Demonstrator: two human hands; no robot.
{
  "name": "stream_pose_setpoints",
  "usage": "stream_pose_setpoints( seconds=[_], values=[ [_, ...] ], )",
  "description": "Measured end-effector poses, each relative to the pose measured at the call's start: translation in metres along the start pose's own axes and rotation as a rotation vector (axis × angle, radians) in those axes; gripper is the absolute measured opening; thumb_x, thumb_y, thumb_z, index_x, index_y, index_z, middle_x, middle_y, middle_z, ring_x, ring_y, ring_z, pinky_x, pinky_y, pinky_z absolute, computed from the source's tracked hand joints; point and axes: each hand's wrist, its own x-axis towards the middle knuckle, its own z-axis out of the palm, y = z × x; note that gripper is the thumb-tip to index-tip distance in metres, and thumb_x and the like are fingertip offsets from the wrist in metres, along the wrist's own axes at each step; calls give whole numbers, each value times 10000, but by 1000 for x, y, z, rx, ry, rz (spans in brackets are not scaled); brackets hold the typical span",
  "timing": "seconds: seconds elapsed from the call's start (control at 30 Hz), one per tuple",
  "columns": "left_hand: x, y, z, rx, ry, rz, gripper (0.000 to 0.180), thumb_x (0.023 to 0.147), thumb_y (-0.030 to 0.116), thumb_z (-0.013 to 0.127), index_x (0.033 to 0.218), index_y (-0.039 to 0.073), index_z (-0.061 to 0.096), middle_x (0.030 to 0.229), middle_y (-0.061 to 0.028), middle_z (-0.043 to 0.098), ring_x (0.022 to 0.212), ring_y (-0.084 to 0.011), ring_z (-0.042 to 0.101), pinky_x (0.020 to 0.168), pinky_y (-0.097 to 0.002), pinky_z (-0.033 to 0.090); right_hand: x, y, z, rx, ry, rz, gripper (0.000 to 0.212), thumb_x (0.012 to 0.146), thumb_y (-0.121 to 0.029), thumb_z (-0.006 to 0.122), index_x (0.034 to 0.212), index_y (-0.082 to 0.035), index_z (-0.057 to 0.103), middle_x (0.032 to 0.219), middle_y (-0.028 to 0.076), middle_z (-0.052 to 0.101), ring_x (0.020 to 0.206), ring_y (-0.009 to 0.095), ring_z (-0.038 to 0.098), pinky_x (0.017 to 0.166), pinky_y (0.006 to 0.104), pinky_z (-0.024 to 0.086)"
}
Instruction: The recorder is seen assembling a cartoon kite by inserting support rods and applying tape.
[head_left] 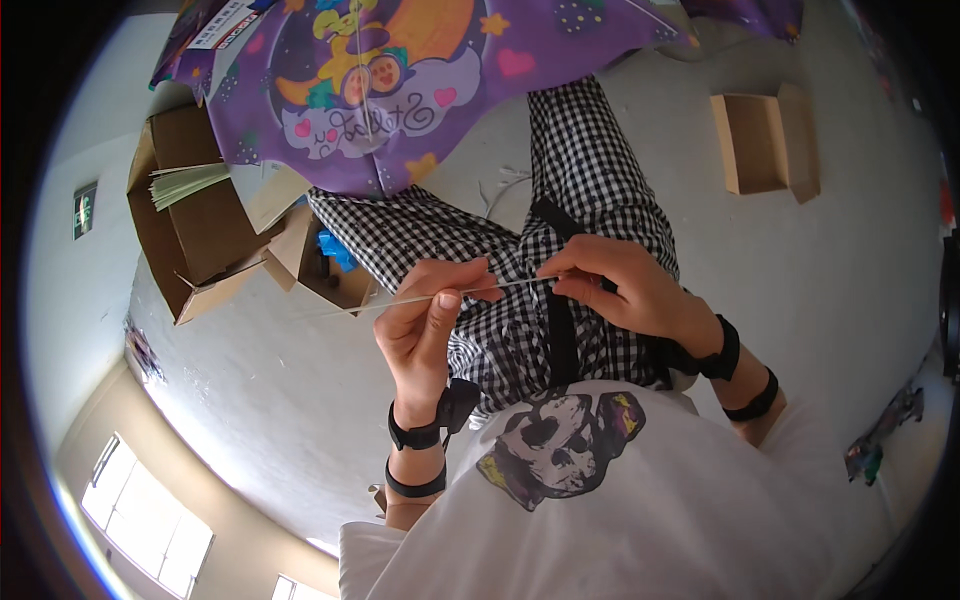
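Observation:
A thin, pale stick or strip point(515, 283) stretches between my two hands, over my checked trousers. My left hand point(420, 310) pinches it between thumb and fingers, and its far end sticks out to the left past that hand. At the other end, the fingertips of my right hand point(615, 285) are closed on its tip. Whether it is rigid all along is hard to tell. Ahead of my knees, a purple printed sheet point(420, 150) with moons, stars and hearts hangs down across the top of the view.
To the left stands an open cardboard box point(150, 230) with a bundle of pale green strips point(190, 183) across it. Beside it, a smaller box point(350, 295) holds a blue item point(338, 250). Another open box point(752, 150) lies at the far right. Thin white cord point(505, 180) lies between my legs.

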Motion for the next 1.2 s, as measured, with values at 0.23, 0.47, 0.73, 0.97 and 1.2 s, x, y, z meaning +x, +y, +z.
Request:
stream_pose_setpoints(
  seconds=[0.23, 0.47, 0.73, 0.97, 1.2],
  values=[
    [1, 1, -2, 263, -64, 158, 273, 948, 145, 570, 988, -109, 661, 895, -166, 643, 776, -212, 628, 680, -293, 513, -9, 0, 6, -104, 168, -168, 156, 815, -12, 695, 963, -33, 652, 764, 63, 603, 602, 176, 556, 515, 296, 418],
    [7, 5, 16, 295, -1, 318, 430, 963, 336, 532, 843, -65, 631, 736, -138, 599, 652, -210, 544, 583, -300, 407, -15, 1, -1, -147, 351, -346, 157, 804, -65, 711, 951, -48, 659, 781, 64, 613, 647, 228, 605, 536, 327, 481],
    [36, 29, 46, 387, -109, 308, 402, 991, 374, 444, 891, 9, 579, 668, -73, 464, 612, -194, 405, 565, -335, 326, -16, 7, -22, 13, 421, -348, 146, 841, -136, 680, 962, -63, 645, 763, 49, 565, 630, 224, 588, 525, 335, 469],
    [77, 30, 70, 355, -289, 178, 363, 1027, 343, 381, 1014, 53, 601, 645, -34, 392, 686, -199, 375, 708, -360, 329, -18, 16, -44, 157, 468, -241, 114, 853, -130, 656, 949, -72, 633, 719, 33, 512, 598, 209, 552, 504, 332, 448],
    [100, 28, 58, 477, -290, 131, 528, 1014, 482, 327, 1065, 27, 590, 695, -70, 501, 717, -209, 452, 740, -377, 382, -1, 28, -43, 224, 523, -223, 135, 861, -129, 649, 985, -77, 641, 762, 32, 552, 621, 213, 566, 515, 328, 457]
  ],
)
